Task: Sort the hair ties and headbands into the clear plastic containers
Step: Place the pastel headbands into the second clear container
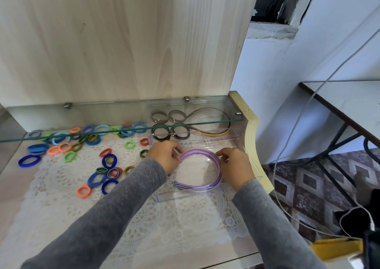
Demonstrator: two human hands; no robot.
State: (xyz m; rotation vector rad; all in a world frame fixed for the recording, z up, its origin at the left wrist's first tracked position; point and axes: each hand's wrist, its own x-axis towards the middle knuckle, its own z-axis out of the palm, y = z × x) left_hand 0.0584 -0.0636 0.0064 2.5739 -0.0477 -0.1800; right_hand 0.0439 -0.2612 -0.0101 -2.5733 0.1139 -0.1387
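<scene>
A stack of purple and pink headbands [202, 153] lies in the near clear plastic container [255, 167] on the lace mat. My left hand [166, 156] grips the stack's left side and my right hand [236, 166] pinches its right side. Behind it stands a second clear container [234, 140] with brown hair ties [162, 134] and a brown and yellow headband [213, 133]. Several loose hair ties [96, 179] in blue, orange, green and red are scattered over the mat to the left.
A glass shelf [82, 134] runs across just above the far container and the rear hair ties. A wooden back panel rises behind. The table's cream right edge [251, 122] curves away; a white cable [287, 145] hangs beyond it, over patterned floor.
</scene>
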